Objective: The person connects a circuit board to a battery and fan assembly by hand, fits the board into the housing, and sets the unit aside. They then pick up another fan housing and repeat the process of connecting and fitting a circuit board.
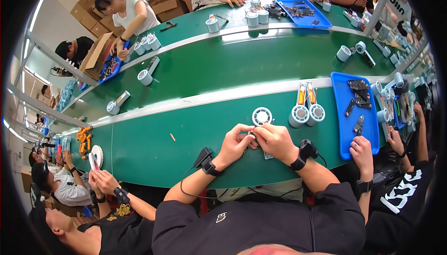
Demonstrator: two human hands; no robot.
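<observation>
From my remote seat, I see two bare hands working close together over a green workbench (139,155). The left hand (238,143) and right hand (278,142) are curled inward, thumbs and fingertips pinching a small part (251,133) between them, too small for me to identify. A pale blue handheld fan (262,116) lies just beyond the fingertips, its round grille facing up; its handle is mostly hidden under the right hand. Right of the hands stand two more fans (299,114), orange cells (301,94) exposed in their handles. Farther right, a co-worker's hand (361,151) reaches into a blue tray (342,136) of dark parts (359,92). As I judge it, the part could slip if the pinch loosens, any fine wire could tear if pulled, and a rightward elbow bump could jolt the grip.
</observation>
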